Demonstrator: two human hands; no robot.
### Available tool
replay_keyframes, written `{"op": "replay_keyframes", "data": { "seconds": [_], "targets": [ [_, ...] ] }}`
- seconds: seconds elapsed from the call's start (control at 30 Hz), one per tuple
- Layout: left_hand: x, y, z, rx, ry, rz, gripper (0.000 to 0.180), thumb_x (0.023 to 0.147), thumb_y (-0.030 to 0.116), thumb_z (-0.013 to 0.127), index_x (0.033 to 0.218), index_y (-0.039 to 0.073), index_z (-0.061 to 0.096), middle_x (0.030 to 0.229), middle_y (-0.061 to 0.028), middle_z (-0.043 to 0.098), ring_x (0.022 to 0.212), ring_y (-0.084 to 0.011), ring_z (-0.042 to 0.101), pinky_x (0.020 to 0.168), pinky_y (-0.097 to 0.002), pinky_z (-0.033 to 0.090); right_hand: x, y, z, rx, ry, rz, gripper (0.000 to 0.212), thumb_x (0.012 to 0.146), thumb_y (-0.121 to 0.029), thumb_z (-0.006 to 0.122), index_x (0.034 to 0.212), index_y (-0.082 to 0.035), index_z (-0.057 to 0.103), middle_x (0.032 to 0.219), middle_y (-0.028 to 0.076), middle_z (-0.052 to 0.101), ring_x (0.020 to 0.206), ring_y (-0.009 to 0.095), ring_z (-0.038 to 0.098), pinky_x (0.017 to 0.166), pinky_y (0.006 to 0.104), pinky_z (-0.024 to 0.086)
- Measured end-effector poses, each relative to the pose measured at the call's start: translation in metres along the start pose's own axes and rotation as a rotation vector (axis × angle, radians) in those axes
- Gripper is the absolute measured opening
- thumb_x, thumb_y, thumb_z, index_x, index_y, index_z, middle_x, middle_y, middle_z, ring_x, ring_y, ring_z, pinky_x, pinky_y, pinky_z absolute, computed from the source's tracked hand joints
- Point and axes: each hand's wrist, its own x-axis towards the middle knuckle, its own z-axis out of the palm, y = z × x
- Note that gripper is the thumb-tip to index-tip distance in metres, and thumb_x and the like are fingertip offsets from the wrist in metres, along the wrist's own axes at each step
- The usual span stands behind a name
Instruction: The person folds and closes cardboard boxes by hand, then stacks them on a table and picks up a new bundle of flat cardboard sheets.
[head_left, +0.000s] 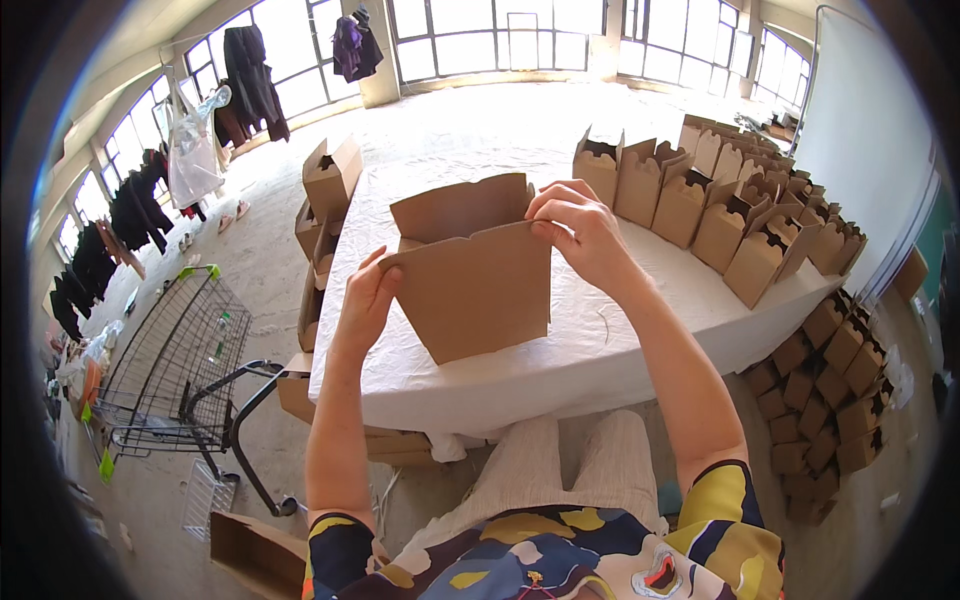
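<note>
While my right hand (582,228) pinched the upper right corner of an open-topped brown cardboard box (480,295), thumb on the near panel and fingers bent over the rim, my left hand (362,300) gripped its upper left corner, the thumb lying along the front edge and the other fingers partly hidden behind. The box sat between my two hands, above the near part of a white-clothed table (600,335), its mouth upward and its plain front panel facing me. Whether its base rested on the cloth or hung slightly clear of it, I could not tell from that angle.

On the same tabletop, beyond my right forearm (680,360), a crowd of gable-topped cartons (718,237) stood upright in close rows, several with dark openings showing at their tops. Below them, on the floor to the right, lay a heap of brown boxes (830,390). Along the table's left side more stacked boxes (330,185) stood, and farther left was a black wire shopping cart (180,360) with bright green corner pieces. An open carton (255,555) lay near the lower edge of my view. Farther off, dark garments (137,212) hung at the left and paned windows (495,35) lined the far wall.
</note>
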Motion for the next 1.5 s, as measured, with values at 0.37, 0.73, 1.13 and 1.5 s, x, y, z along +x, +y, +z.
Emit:
{"op": "replay_keyframes", "data": {
  "seconds": [0.37,0.73,1.13,1.5],
  "targets": [
    [0.013,0.037,0.040,-0.381,0.182,-0.171,0.032,0.109,0.029,0.047,0.109,0.002,0.064,0.093,-0.0028,0.068,0.081,-0.0071,0.055,0.073,-0.0235,0.045,-0.017,-0.004,-0.009,-0.226,0.001,0.058,0.019,0.092,-0.029,0.070,0.088,-0.011,0.073,0.080,0.003,0.073,0.106,0.026,0.061,0.095,0.0423,0.046],
    [0.027,0.037,0.038,-0.183,0.128,-0.317,0.027,0.106,0.028,0.054,0.121,0.007,0.061,0.091,-0.0027,0.067,0.086,-0.0074,0.058,0.077,-0.0237,0.043,-0.021,-0.020,0.010,-0.192,0.076,0.173,0.017,0.094,-0.025,0.067,0.100,-0.011,0.076,0.081,0.007,0.074,0.108,0.030,0.062,0.098,0.0448,0.046],
    [0.052,0.081,0.032,0.524,-0.017,0.239,0.029,0.087,0.020,0.075,0.115,0.012,0.071,0.115,-0.0035,0.069,0.108,-0.0257,0.061,0.095,-0.0396,0.050,-0.010,-0.033,0.003,-0.298,-0.032,0.014,0.016,0.087,-0.020,0.074,0.099,-0.011,0.079,0.093,0.005,0.074,0.100,0.023,0.063,0.108,0.0389,0.036],
    [0.093,0.041,0.033,0.263,-0.302,0.257,0.018,0.098,0.020,0.061,0.097,0.005,0.071,0.088,-0.0095,0.072,0.085,-0.0250,0.067,0.080,-0.0358,0.050,-0.004,-0.021,-0.006,-0.102,-0.199,0.167,0.019,0.094,-0.014,0.061,0.097,-0.004,0.076,0.080,0.016,0.072,0.085,0.031,0.065,0.106,0.0436,0.040]
  ]
}}
